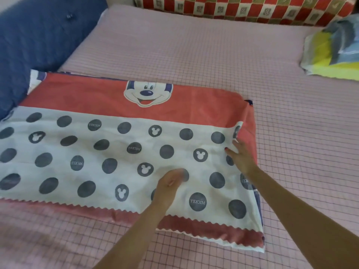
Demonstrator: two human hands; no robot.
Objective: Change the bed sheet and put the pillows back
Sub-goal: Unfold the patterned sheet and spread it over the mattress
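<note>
We see the folded sheet (124, 144) lying lengthwise left-right; left hand (169, 188) blurred, grip indeterminate; right hand (241, 158) flat, fingers extended.

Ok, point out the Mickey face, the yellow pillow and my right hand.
Mickey face (148, 93): head view, on the nose.
yellow pillow (322, 55): head view, on its yellow patch.
right hand (241, 157): head view, on its back.

Soft, even daylight with faint shadows; the whole frame is slightly blurred, edges bowed by the wide lens.
</note>
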